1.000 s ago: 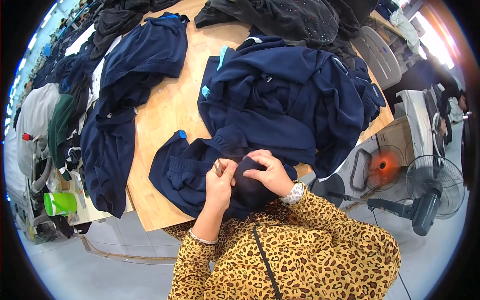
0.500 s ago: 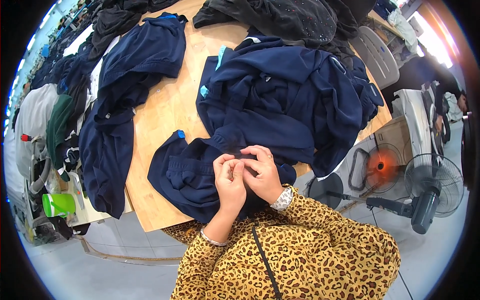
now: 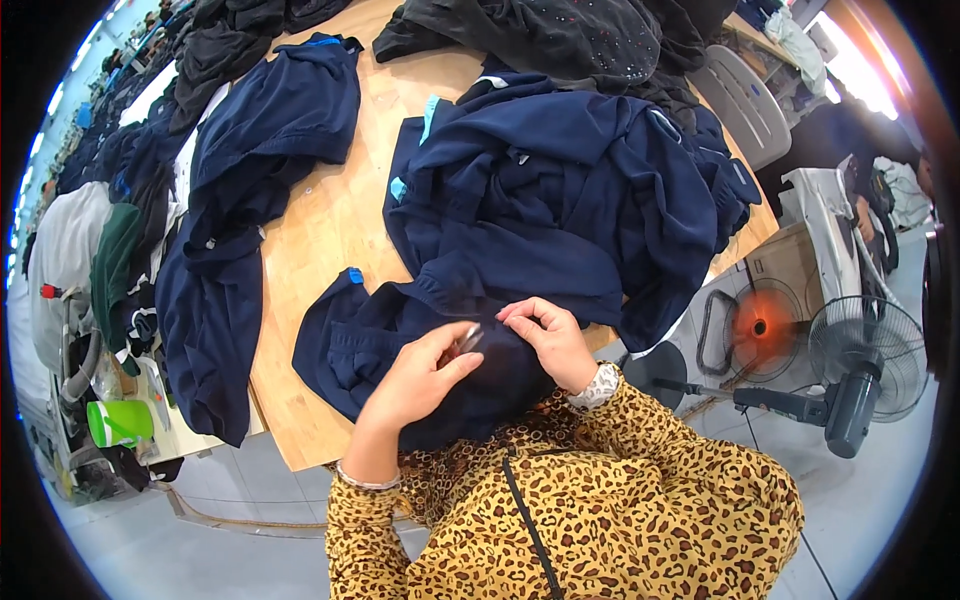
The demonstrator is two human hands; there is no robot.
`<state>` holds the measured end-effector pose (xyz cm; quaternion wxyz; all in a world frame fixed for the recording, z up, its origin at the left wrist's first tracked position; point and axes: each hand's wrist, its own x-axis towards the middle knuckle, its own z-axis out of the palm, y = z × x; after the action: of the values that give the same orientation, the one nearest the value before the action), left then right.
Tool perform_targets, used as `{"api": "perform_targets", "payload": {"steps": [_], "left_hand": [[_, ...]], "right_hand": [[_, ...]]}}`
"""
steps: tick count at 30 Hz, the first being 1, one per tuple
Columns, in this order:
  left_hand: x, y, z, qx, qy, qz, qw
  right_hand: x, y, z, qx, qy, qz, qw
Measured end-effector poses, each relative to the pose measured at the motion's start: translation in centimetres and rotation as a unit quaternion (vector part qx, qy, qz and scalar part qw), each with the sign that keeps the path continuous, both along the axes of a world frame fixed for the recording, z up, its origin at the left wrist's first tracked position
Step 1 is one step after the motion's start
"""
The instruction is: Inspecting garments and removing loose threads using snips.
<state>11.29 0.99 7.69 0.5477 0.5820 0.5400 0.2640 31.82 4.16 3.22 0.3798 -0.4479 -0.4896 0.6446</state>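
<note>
My left hand (image 3: 415, 378) is curled around a small silvery metal tool (image 3: 468, 339). Blur hides its exact shape, though it resembles thread snips. To its right, my right hand (image 3: 553, 342) pinches thumb and forefinger together; whatever is between the fingertips is too fine to make out. Both hands hover over a navy garment (image 3: 345, 335) bunched at the near table edge, with a gathered band and a bright blue tab at its upper left. Just beyond lies a large heap of navy garments (image 3: 560, 190) with light-blue edges showing.
The wooden table (image 3: 310, 235) carries another navy garment (image 3: 270, 130) hanging over its left edge. Black clothing (image 3: 530, 40) is piled at the back. A standing fan (image 3: 860, 370) and a glowing orange heater (image 3: 758, 326) are at right, a green bucket (image 3: 120, 423) at left.
My hands, close together before, have drawn apart: the left moved left, the right slightly right. The silvery tool now shows in the left hand.
</note>
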Motion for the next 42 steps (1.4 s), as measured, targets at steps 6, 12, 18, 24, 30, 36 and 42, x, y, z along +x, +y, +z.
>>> {"api": "perform_targets", "payload": {"steps": [6, 12, 18, 24, 30, 36, 42], "left_hand": [[-1.6, 2.6, 1.5, -0.034, 0.018, -0.117, 0.992], [-1.5, 4.8, 0.7, -0.081, 0.035, -0.214, 0.973], [-1.1, 5.7, 0.1, -0.076, 0.038, -0.268, 0.96], [-0.7, 5.6, -0.2, -0.067, 0.017, -0.288, 0.955], [-0.7, 5.4, -0.7, -0.074, -0.003, -0.277, 0.958], [-0.8, 5.3, -0.9, -0.097, -0.013, -0.272, 0.957], [-0.9, 5.2, -0.9, -0.101, -0.025, -0.267, 0.958]], "right_hand": [[0.2, -0.2, 0.4, 0.012, 0.01, 0.051, 0.999], [0.8, 0.0, 0.0, 0.036, 0.063, 0.09, 0.993], [1.1, -0.1, -0.6, 0.017, 0.1, 0.111, 0.989], [1.1, 0.1, -1.0, 0.046, 0.104, 0.119, 0.986], [0.9, 0.0, -1.1, 0.051, 0.082, 0.114, 0.989], [0.9, 0.0, -1.2, 0.038, 0.082, 0.121, 0.989], [0.9, 0.0, -1.2, 0.029, 0.085, 0.121, 0.989]]}}
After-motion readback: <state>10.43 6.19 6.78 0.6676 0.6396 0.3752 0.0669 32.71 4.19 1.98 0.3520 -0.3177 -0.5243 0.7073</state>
